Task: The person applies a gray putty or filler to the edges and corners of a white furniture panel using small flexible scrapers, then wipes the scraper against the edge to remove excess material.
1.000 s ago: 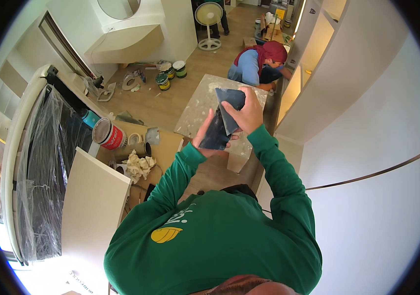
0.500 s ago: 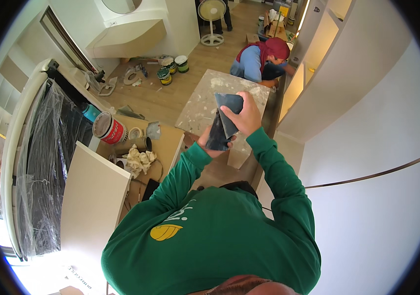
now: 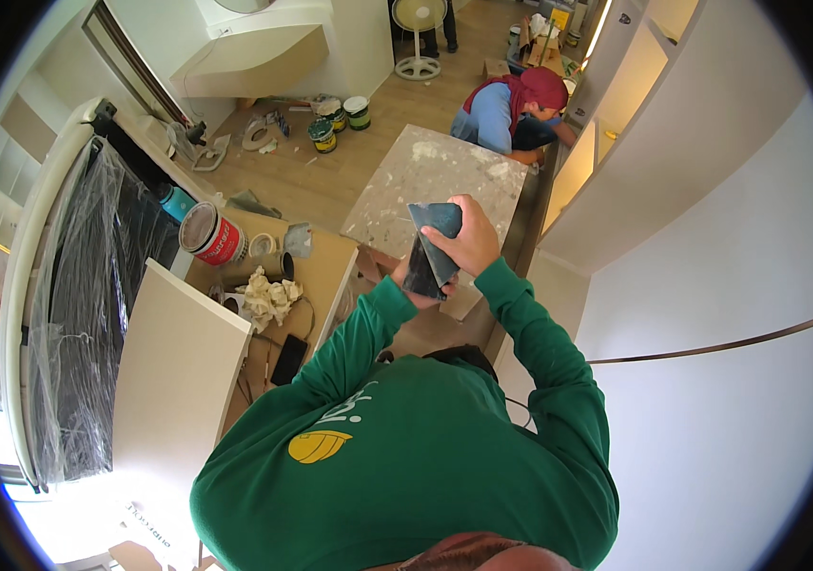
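In front of my chest, both hands hold a dark, flat sheet [image 3: 438,218] that looks like sandpaper, bent or in two overlapping pieces. Its upper part is blue-grey, pinched between the thumb and fingers of my right hand [image 3: 476,240]. Below, a blacker part [image 3: 421,273] rests in my left hand [image 3: 406,280], whose fingers are mostly hidden behind it. A pale edge runs slantwise between the two parts. Beneath and beyond my hands lies a grey, paint-spattered board [image 3: 397,205].
At left, a worktop [image 3: 328,271] carries an open red-and-white bucket [image 3: 221,240], crumpled paper [image 3: 269,299] and a black phone [image 3: 289,360]. A co-worker [image 3: 497,114] crouches beyond the board by the lit shelves [image 3: 573,181]. Paint cans [image 3: 323,135] and a fan [image 3: 418,29] stand on the floor.
My right hand and the upper part of the sheet have come lower and slightly left, over the blacker part. More of the phone shows on the worktop.
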The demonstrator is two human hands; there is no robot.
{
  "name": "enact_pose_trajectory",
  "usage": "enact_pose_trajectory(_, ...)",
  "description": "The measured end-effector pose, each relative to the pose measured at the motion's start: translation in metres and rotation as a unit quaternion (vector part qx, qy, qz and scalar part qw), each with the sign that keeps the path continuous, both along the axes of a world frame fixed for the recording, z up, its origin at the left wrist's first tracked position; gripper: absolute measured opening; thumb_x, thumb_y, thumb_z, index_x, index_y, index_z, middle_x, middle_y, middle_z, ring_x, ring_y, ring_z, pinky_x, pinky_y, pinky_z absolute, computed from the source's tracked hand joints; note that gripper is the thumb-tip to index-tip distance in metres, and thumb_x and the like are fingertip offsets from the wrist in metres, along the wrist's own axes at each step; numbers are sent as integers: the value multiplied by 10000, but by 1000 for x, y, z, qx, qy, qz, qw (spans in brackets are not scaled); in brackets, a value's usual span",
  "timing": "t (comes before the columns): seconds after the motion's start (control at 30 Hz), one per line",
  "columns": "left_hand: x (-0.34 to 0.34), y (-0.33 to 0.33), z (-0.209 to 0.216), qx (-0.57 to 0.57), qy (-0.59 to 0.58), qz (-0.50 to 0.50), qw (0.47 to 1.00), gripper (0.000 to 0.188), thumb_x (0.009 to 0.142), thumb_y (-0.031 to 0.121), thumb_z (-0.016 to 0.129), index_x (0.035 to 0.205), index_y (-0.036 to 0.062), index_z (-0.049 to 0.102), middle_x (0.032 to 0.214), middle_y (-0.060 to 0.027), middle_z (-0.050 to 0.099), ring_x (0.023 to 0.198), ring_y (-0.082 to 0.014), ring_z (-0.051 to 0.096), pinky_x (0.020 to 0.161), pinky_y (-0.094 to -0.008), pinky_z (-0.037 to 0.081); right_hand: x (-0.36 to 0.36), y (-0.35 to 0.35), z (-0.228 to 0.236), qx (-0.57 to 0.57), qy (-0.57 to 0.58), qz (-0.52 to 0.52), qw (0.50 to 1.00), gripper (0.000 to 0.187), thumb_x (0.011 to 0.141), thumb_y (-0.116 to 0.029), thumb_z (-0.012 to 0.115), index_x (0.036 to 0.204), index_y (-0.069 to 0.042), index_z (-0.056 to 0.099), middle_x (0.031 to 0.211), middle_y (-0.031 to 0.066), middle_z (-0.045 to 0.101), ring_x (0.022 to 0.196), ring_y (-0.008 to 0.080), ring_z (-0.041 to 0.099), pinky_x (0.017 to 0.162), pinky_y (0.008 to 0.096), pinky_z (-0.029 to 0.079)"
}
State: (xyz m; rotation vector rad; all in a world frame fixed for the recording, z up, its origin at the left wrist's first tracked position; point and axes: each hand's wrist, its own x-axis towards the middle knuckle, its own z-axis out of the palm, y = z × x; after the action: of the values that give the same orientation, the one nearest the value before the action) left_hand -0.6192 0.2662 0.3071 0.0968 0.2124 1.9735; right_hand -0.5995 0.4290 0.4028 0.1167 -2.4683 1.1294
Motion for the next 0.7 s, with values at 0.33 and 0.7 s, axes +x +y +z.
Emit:
enact_pose_trajectory(0.33, -10, -8, -30, -24, -12, 34, 999, 523, 1014, 550, 540, 1316, 124, 582, 1218, -141, 671, 1026, -360, 653, 787, -510, 525, 9, -5, -8, -2, 12, 13, 1000, 650, 766, -397, 871, 1199, -26, 559, 1095, 193, 642, 992, 389, 656, 854, 445, 533)
enact_pose_trajectory(0.7, -12, -14, -17, 0, -40, 28, 999, 438, 1047, 455, 532, 1325, 122, 593, 1265, -94, 672, 1119, -265, 682, 957, -475, 592, 39, -18, 5, -36, -38, 54, 997, 662, 755, -435, 845, 1218, -49, 573, 1140, 162, 631, 1021, 362, 655, 865, 449, 544)
